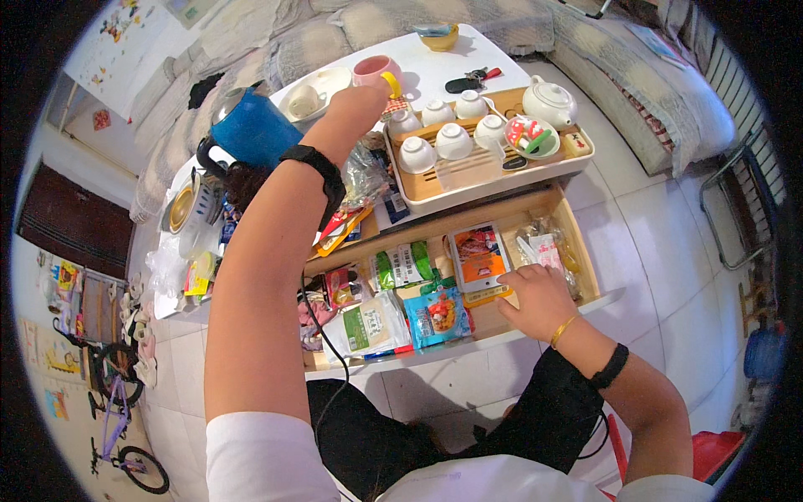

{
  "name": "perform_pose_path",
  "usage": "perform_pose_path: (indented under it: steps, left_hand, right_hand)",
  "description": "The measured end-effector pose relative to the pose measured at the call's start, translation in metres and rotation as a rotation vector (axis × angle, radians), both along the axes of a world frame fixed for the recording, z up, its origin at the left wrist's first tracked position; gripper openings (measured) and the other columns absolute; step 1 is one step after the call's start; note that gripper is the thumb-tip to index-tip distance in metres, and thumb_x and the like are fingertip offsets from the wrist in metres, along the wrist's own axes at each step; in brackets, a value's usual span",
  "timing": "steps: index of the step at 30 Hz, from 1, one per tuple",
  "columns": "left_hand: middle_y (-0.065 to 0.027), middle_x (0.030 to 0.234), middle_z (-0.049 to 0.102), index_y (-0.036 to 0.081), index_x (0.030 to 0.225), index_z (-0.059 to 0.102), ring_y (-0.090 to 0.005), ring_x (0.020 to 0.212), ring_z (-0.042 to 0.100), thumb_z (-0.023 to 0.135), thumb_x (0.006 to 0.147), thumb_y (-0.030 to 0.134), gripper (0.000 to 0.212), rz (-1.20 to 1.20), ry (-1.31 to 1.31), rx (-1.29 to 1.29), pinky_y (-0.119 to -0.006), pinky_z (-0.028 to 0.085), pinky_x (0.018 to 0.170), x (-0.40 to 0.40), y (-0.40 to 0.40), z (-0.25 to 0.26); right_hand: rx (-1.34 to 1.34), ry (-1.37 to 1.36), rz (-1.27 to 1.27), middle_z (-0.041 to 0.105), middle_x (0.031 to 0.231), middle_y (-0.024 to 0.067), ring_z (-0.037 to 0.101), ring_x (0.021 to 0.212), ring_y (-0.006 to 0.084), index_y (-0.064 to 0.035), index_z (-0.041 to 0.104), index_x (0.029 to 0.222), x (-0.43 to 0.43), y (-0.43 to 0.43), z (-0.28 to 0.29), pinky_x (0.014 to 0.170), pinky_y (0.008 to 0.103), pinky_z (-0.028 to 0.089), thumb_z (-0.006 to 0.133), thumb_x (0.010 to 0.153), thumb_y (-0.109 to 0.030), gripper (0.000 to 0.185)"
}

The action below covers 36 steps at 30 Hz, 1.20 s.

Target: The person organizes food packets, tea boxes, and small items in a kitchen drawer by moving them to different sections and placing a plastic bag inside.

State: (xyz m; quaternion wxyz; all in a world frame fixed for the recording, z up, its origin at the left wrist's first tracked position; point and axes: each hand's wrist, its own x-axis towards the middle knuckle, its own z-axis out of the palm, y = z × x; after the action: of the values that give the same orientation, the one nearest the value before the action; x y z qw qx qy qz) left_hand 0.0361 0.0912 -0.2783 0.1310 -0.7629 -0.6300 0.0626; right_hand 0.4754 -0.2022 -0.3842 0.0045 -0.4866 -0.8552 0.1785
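My left hand (359,112) reaches across the white table to a pink mug (371,68). Its fingers are curled at the mug's yellow handle (393,83), mostly hidden by the back of the hand. Below, an open wooden drawer (521,329) holds several food packets. My right hand (541,300) hovers over its right side, fingers apart and nothing held. Its fingertips overlap the corner of a white-framed, tablet-shaped item (480,257); contact cannot be told. A blue packet (438,317), a white and green packet (367,326) and a clear plastic bag (568,251) lie around.
A tea tray (489,188) bears upturned white cups (453,141) and a teapot (549,101). A blue kettle (256,128) stands left of my forearm. Keys (473,80) and a yellow bowl (439,39) are farther back. A black cable (332,351) hangs over the drawer's front.
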Motion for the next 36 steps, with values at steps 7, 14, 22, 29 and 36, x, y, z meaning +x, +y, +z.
perform_pose_path:
  steps: [7, 14, 22, 29, 36]
  left_hand:
    - [-0.0277, 0.13, 0.09, 0.003, 0.132, 0.086, -0.0462, 0.122, 0.088, 0.069, 0.118, 0.027, 0.033, 0.093, -0.297, -0.048, -0.058, 0.07, 0.103, -0.007, 0.058, -0.045]
    - [-0.029, 0.134, 0.089, 0.002, 0.136, 0.089, -0.0492, 0.127, 0.087, 0.069, 0.116, 0.02, 0.034, -0.055, 0.007, -0.057, -0.059, 0.07, 0.104, 0.003, 0.085, -0.051]
    - [-0.0283, 0.126, 0.09, -0.001, 0.12, 0.093, -0.0465, 0.117, 0.089, 0.074, 0.109, 0.014, 0.027, -0.23, 0.132, -0.048, -0.056, 0.072, 0.096, -0.006, 0.078, -0.036]
    - [-0.0304, 0.117, 0.09, -0.004, 0.112, 0.091, -0.0462, 0.109, 0.09, 0.074, 0.105, 0.013, 0.025, -0.057, -0.204, 0.006, -0.058, 0.07, 0.093, 0.007, 0.051, -0.027]
    - [-0.0298, 0.115, 0.09, -0.005, 0.119, 0.085, -0.0481, 0.11, 0.09, 0.077, 0.107, 0.019, 0.028, -0.189, 0.142, -0.083, -0.058, 0.072, 0.093, 0.017, 0.047, -0.012]
  right_hand:
    - [-0.025, 0.039, -0.005, 0.084, 0.143, 0.0151, 0.072, 0.146, 0.0383, -0.0133, 0.083, 0.149, 0.005, 0.013, -0.007, 0.127, 0.0629, 0.052, 0.079, 0.114, -0.05, 0.051]
    - [-0.009, 0.083, -0.001, 0.083, 0.141, 0.0141, 0.072, 0.144, 0.037, -0.0136, 0.084, 0.146, 0.011, 0.016, -0.011, 0.129, 0.0602, 0.05, 0.082, 0.111, -0.05, 0.05]
    - [-0.008, 0.091, 0.017, 0.082, 0.14, 0.0166, 0.07, 0.147, 0.0398, -0.0107, 0.084, 0.143, 0.014, 0.012, -0.005, 0.13, 0.066, 0.05, 0.081, 0.112, -0.05, 0.05]
    - [0.029, 0.075, 0.039, 0.083, 0.14, 0.0166, 0.07, 0.145, 0.0397, -0.0101, 0.084, 0.141, 0.014, 0.01, 0.0, 0.125, 0.0632, 0.054, 0.081, 0.112, -0.051, 0.05]
    - [-0.013, 0.071, 0.034, 0.083, 0.14, 0.0168, 0.072, 0.142, 0.0391, -0.0107, 0.084, 0.141, 0.02, 0.011, 0.004, 0.122, 0.0623, 0.055, 0.08, 0.112, -0.054, 0.053]
